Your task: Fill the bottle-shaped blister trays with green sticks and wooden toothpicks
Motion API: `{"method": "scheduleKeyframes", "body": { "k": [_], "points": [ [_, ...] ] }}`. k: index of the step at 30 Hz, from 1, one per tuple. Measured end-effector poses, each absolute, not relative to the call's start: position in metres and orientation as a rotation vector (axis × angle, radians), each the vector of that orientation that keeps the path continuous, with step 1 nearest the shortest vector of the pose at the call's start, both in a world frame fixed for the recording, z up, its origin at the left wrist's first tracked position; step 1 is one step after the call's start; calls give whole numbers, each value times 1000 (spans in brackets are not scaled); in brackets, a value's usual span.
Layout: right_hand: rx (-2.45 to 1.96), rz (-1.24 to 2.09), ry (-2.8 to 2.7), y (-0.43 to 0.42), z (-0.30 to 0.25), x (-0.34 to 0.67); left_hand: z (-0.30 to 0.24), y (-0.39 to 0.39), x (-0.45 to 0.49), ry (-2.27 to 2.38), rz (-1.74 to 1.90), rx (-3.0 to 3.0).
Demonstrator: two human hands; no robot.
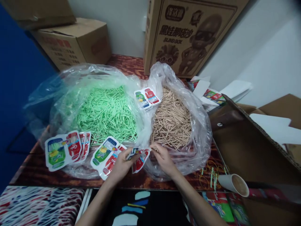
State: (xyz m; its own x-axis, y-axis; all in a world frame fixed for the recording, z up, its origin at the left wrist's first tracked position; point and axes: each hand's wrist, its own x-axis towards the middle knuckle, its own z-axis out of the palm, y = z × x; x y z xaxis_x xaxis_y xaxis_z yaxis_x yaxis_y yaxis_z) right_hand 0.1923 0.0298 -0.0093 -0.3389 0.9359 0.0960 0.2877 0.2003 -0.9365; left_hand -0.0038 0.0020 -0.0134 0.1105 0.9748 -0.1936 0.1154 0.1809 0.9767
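My left hand (122, 164) is closed around a bottle-shaped card packet (141, 161) with red Cola print. Opposite it, my right hand (166, 159) pinches a small bundle of brown sticks (155, 148) at the packet's upper right edge. How far the sticks reach into the packet is hidden. Just beyond my right hand lies a heap of thin brown sticks (171, 121) in a clear plastic bag. A heap of light green sticks (108, 114) fills another bag on the left. Green-and-red packets (102, 157) lie beside my left hand, and more packets (56, 152) are fanned out farther left.
A flat green-and-red packet (147, 98) rests between the bags. Cardboard boxes (94, 42) and a tall printed carton (188, 34) stand behind. At right are a paper cup (234, 184) on its side, rubber bands (204, 182) and an open carton (235, 141).
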Motion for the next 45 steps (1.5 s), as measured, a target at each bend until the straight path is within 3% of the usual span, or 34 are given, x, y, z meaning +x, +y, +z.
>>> {"method": "scheduleKeyframes", "body": {
  "k": [8,15,22,33,45],
  "points": [
    [-1170,1201,-1693,35,-3,192,-21,-1,-3,1279,909,1174],
    [-1031,1521,-973,55,20,186,-24,1,7,1197,926,1063],
    [-1154,1518,-1053,66,10,201,-24,1,7,1214,917,1023],
    [-912,1703,-795,62,33,186,-31,1,16,1126,911,983],
    [-963,1748,-805,55,33,180,-32,1,18,1137,932,908]
  ]
}}
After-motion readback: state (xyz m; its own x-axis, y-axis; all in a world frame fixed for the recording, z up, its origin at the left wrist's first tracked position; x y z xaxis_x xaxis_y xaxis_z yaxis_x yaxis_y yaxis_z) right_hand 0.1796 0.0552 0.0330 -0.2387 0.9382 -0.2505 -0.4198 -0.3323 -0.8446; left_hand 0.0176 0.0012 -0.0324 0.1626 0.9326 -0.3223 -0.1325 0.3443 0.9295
